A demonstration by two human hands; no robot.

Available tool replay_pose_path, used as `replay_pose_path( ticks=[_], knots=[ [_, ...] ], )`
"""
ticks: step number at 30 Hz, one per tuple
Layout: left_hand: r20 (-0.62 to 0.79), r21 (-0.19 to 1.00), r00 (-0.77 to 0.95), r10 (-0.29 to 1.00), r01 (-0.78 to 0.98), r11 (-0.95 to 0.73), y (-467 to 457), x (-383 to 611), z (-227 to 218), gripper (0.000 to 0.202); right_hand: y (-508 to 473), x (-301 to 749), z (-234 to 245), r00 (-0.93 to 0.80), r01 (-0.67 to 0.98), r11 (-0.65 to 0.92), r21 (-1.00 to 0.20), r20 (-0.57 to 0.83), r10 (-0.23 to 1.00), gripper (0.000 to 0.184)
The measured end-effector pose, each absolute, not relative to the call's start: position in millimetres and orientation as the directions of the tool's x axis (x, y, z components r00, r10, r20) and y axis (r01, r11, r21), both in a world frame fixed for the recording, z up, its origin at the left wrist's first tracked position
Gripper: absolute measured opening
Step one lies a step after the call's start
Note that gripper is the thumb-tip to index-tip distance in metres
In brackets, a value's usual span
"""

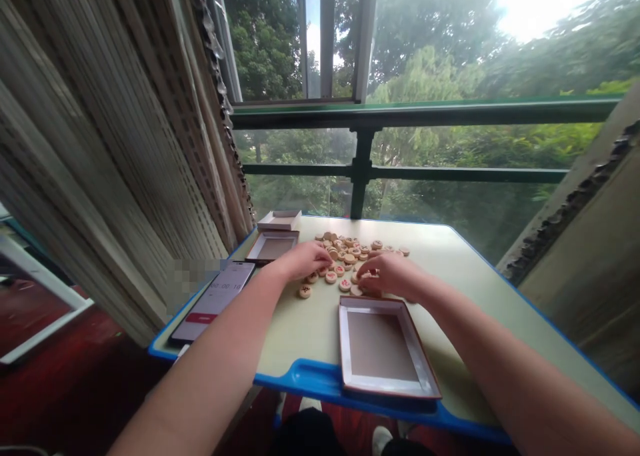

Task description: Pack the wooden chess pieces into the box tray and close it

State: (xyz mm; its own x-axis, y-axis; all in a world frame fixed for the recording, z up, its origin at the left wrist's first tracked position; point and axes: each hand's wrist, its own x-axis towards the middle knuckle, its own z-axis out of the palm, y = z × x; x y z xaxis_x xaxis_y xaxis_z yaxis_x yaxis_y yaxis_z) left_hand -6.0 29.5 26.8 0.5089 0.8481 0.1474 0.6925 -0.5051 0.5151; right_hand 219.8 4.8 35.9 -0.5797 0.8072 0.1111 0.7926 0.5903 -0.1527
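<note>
Several round wooden game discs (345, 248) with red and dark characters lie scattered on a pale green table (450, 263) with a blue rim. My left hand (300, 259) rests palm down at the left edge of the pile, fingers curled over a few discs. My right hand (387, 274) is at the pile's near right side, fingers pinched together on discs (364, 281). An empty shallow box tray (383, 346) with a brown rim lies just in front of my right hand, near the table's front edge.
A phone (215, 299) showing a timer lies at the table's left edge. Another shallow box tray (273, 246) and a lid (280, 220) sit at the far left. Curtains hang left and right. A window with a green railing (400, 113) is behind the table.
</note>
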Motion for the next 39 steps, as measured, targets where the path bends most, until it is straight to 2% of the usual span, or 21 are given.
replay_pose_path(
  ticks=[3,5,9,15,21,29,33,35,39],
  knots=[
    [0.206,0.617,0.404,0.891,0.653,-0.439,32,-9,32,0.026,4,226,30,-0.563,0.8,0.588,-0.118,0.191,0.804,0.018],
    [0.197,0.625,0.368,0.909,0.667,-0.405,34,-12,33,0.028,4,227,28,-0.564,0.796,0.591,-0.128,0.196,0.802,0.018],
    [0.169,0.491,0.44,0.882,0.738,-0.462,37,-17,27,0.022,3,224,28,-0.556,0.805,0.576,-0.143,0.156,0.816,0.018],
    [0.24,0.31,0.349,0.906,0.857,-0.412,44,-20,20,0.026,1,222,27,-0.555,0.799,0.582,-0.148,0.19,0.81,0.019],
    [0.228,0.19,0.295,0.928,0.921,-0.34,44,-23,20,0.023,2,221,24,-0.58,0.777,0.608,-0.16,0.194,0.791,0.023],
    [0.232,0.266,0.211,0.95,0.925,-0.27,45,-22,20,0.035,4,214,19,-0.577,0.778,0.606,-0.162,0.196,0.793,0.032],
    [0.169,0.236,0.229,0.959,0.935,-0.265,38,-15,25,0.032,5,215,19,-0.47,0.828,0.525,-0.198,0.266,0.842,0.022],
    [0.18,0.215,0.217,0.96,0.943,-0.253,34,-12,26,0.031,5,216,20,-0.424,0.837,0.498,-0.228,0.305,0.852,0.025],
    [0.254,0.244,0.341,0.905,0.883,-0.401,30,-3,24,0.03,4,219,22,-0.477,0.824,0.528,-0.206,0.25,0.842,0.023]
  ],
)
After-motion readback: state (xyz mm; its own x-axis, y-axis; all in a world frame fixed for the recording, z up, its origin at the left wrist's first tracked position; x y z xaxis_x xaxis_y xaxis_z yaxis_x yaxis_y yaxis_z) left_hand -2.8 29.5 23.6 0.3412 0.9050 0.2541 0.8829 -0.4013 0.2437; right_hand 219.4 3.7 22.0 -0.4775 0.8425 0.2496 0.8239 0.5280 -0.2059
